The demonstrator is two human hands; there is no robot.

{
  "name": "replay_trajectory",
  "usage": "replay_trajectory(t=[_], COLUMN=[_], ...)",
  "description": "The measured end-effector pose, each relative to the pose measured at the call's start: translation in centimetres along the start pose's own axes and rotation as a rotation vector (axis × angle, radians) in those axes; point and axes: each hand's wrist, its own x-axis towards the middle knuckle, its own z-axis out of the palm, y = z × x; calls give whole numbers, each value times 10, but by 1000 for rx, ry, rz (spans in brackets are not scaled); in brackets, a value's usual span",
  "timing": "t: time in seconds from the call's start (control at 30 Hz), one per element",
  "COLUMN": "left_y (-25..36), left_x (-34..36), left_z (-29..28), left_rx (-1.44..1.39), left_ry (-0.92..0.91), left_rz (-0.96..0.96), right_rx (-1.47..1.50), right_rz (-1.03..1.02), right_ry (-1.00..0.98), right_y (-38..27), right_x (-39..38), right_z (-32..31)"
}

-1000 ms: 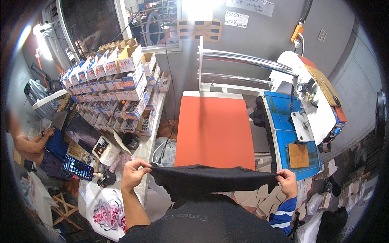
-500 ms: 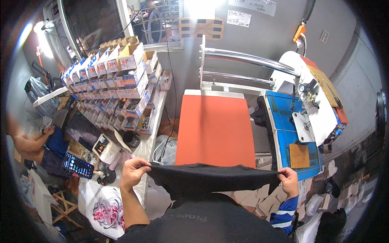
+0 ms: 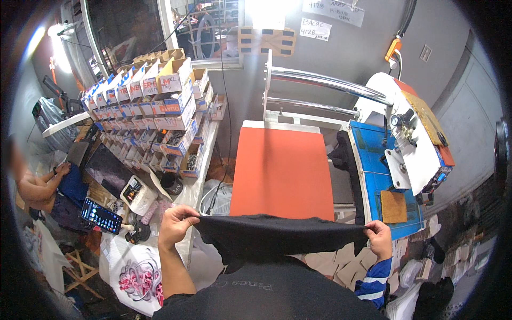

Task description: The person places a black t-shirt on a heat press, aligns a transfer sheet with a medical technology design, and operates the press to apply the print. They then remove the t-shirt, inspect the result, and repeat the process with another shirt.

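Observation:
A black garment [image 3: 277, 234] is stretched out flat between my two hands, just in front of my chest. My left hand [image 3: 175, 224] pinches its left edge and my right hand [image 3: 381, 239] pinches its right edge. Directly beyond it lies the orange lower plate [image 3: 281, 172] of a heat press, bare on top. The press's white head [image 3: 409, 133] is swung off to the right over a blue table [image 3: 373, 176].
Stacked small cardboard bins [image 3: 154, 117] of parts fill a white bench on the left. A seated person [image 3: 37, 186] holds a lit phone [image 3: 101, 215] at far left. A printed white bag [image 3: 133, 269] hangs by my left arm. Cardboard pieces [image 3: 341, 261] lie below the press.
The garment stays stretched between both hands; they have drifted slightly down and toward me. Nothing else has moved.

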Motion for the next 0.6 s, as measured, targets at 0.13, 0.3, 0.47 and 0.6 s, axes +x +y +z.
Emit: replay_trajectory(t=[0.13,0.3,0.47,0.6], left_y=[-3,-3,-2,-2], left_x=[-1,-1,-2,-3], left_z=[0,-1,-1,-1], left_rx=[6,6,8,4], left_ry=[7,-5,-4,-5], left_rz=[26,11,7,36], right_rx=[-31,-9,-7,-25], right_rz=[-1,-6,2,2], right_ry=[-7,16,20,35], right_y=[-1,6,-3,-4], right_x=[-1,-5,-10,-12], right_z=[-1,-1,2,4])
